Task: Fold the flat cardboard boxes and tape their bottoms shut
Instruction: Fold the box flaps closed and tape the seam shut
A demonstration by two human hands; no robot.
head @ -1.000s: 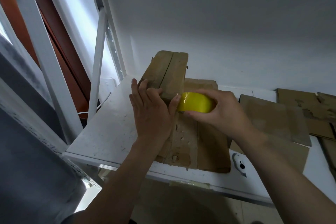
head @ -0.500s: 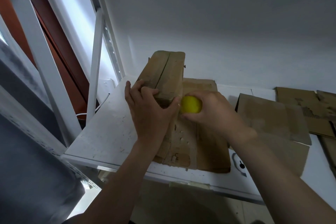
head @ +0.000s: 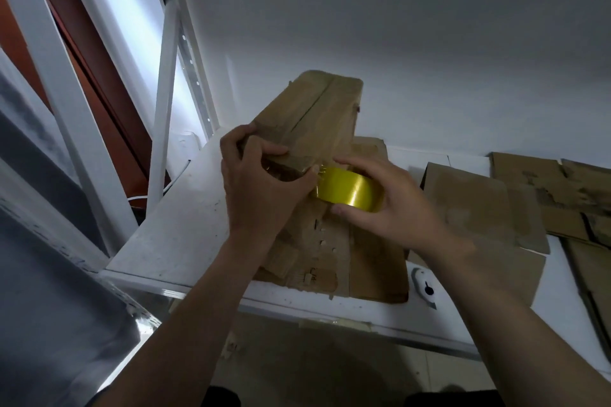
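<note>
Left of the folded box [head: 314,116] there is a white metal frame [head: 165,102]. The folded box stands on the white table [head: 172,241], tipped up, with its closed flaps on top. A thin line runs down the middle where the two flaps meet.

The left hand [head: 261,188] grips the near end of the folded box, fingers curled over the edge. Just right of that end is the yellow tape roll [head: 350,188]. It touches the left thumb. The right hand [head: 396,208] holds the roll tight, fingers on top and thumb under.

Under the folded box lies a flat cardboard sheet [head: 373,274]. Right of the folded box lie more flat boxes [head: 479,201].

I think one box is folded and its taping is only starting. I see no tape along the middle line yet. The flat boxes are all left to do.

The loose end of the tape is hidden between the thumb and the roll, so I cannot tell if it is stuck down. The left hand hides the near side of the folded box. The flat boxes are cut off at the right edge, so I cannot count them. The room is dim.
</note>
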